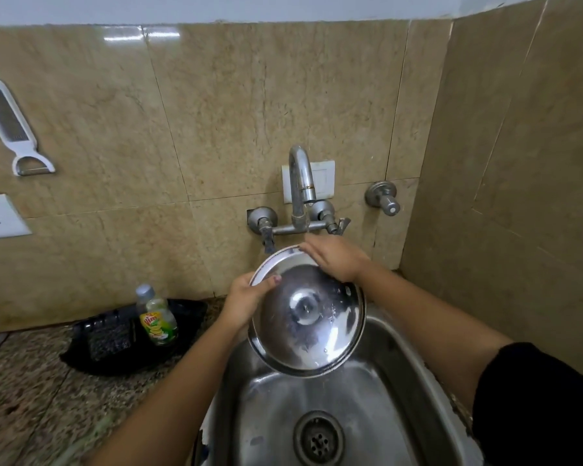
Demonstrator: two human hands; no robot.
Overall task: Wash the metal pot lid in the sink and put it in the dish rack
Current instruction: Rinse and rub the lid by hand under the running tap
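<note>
Head view: left hand grips the metal lid by its edge, tilted over the sink. Right hand lies flat on its top edge, under the tap.

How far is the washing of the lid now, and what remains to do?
Done: the metal lid is already up over the sink, wet. In hand: the left hand holds its rim while the right hand rubs the top edge below the tap. Left: finish rinsing and place it in a dish rack, which is not clearly visible here.
</note>
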